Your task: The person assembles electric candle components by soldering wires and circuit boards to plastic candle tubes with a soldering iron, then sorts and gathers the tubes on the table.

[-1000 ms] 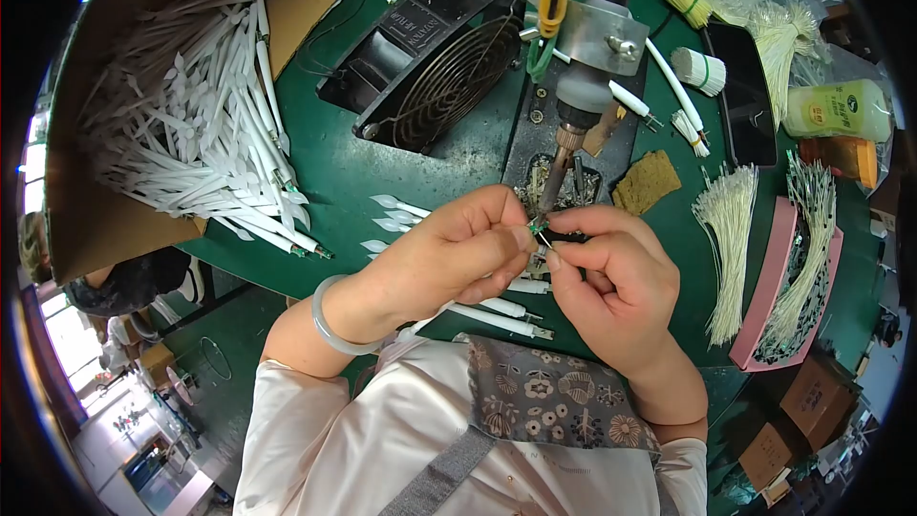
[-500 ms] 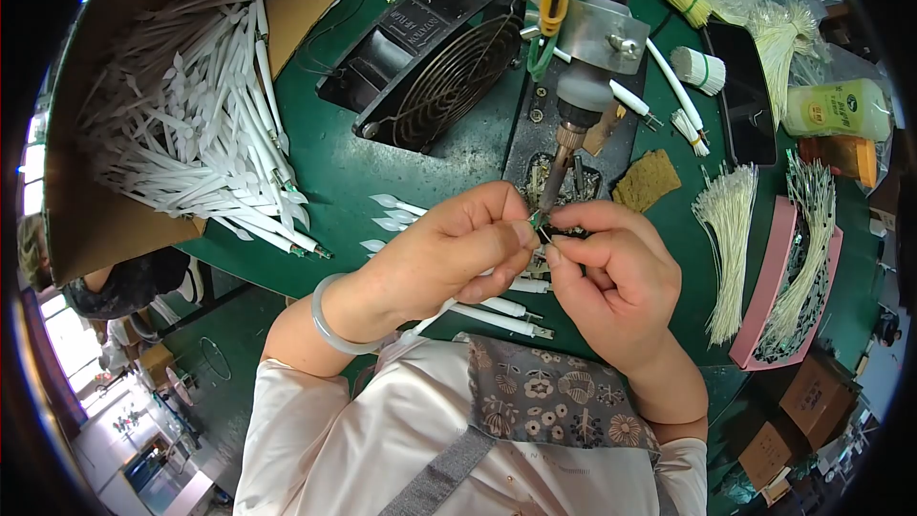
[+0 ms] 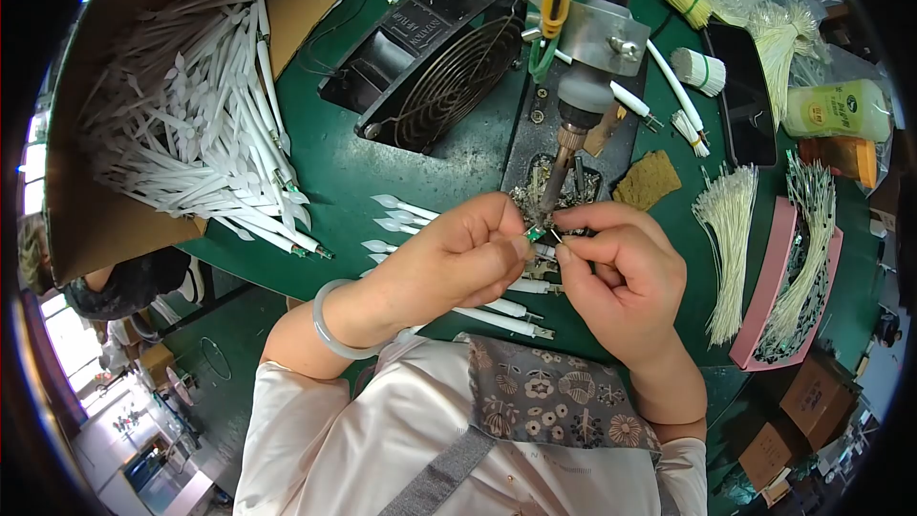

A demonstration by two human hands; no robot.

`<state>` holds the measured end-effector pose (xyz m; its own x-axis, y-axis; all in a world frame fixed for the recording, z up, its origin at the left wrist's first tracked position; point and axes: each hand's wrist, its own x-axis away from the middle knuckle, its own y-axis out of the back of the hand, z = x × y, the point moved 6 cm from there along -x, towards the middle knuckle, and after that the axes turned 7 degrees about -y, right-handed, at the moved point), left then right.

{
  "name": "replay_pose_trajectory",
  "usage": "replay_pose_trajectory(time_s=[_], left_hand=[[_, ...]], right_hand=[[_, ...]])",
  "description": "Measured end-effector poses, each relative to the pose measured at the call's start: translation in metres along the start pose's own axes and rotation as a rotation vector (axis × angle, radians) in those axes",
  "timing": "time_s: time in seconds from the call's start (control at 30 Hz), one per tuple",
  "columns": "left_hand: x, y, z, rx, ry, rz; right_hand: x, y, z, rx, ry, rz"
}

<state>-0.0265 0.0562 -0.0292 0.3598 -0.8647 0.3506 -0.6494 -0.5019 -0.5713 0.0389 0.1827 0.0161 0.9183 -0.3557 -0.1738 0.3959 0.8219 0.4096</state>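
Observation:
My left hand (image 3: pixel 463 253) is closed in a pinch on a small green circuit board (image 3: pixel 535 233). Just above the board is the tip of a soldering iron (image 3: pixel 564 158), clamped upright in a metal holder; whether they touch I cannot tell. To the right, my right hand (image 3: pixel 626 272) pinches a thin wire-like piece (image 3: pixel 557 238) between thumb and forefinger, mostly hidden by the fingers. Below and behind my hands lie several white candle-like sticks (image 3: pixel 501 322), some with flame-shaped tips (image 3: pixel 387 202) showing left of my left hand.
A cardboard box (image 3: pixel 287 14) full of white flame-tipped sticks stands at the left. Behind my hands sits a black fan (image 3: pixel 420 57). A brown sponge (image 3: pixel 648 180), a bundle of pale wires (image 3: pixel 726 248), a pink tray (image 3: pixel 764 325) and a green-labelled bottle (image 3: pixel 836 109) are at the right.
My right hand has moved slightly right, away from my left hand, with the wire-like piece. The green board has come more into view below the iron's tip.

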Motion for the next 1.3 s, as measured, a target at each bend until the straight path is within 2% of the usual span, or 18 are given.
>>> replay_pose_trajectory(time_s=[0.4, 0.7, 0.8, 0.93, 1.03, 1.17, 1.3], left_hand=[[0.011, -0.005, -0.001, -0.068, -0.047, -0.003], [0.021, -0.006, 0.001, -0.045, -0.081, -0.025], [0.023, -0.008, 0.001, -0.068, -0.085, -0.052], [0.024, -0.010, 0.001, -0.036, -0.047, -0.134], [0.022, -0.011, 0.002, -0.022, 0.007, -0.162], [0.017, -0.003, 0.007, -0.017, 0.037, -0.141], [0.012, -0.003, 0.008, 0.010, 0.048, -0.117]], right_hand=[[0.003, 0.011, -0.006, -0.021, -0.027, -0.072], [0.008, 0.016, -0.011, -0.205, -0.017, -0.100], [0.011, 0.016, -0.012, -0.322, 0.032, -0.051], [0.018, 0.005, -0.014, -0.348, -0.113, 0.062], [0.020, -0.004, -0.015, -0.305, -0.150, 0.040], [0.014, -0.003, -0.003, -0.106, -0.001, 0.028], [0.014, -0.006, -0.005, -0.104, 0.030, 0.006]])
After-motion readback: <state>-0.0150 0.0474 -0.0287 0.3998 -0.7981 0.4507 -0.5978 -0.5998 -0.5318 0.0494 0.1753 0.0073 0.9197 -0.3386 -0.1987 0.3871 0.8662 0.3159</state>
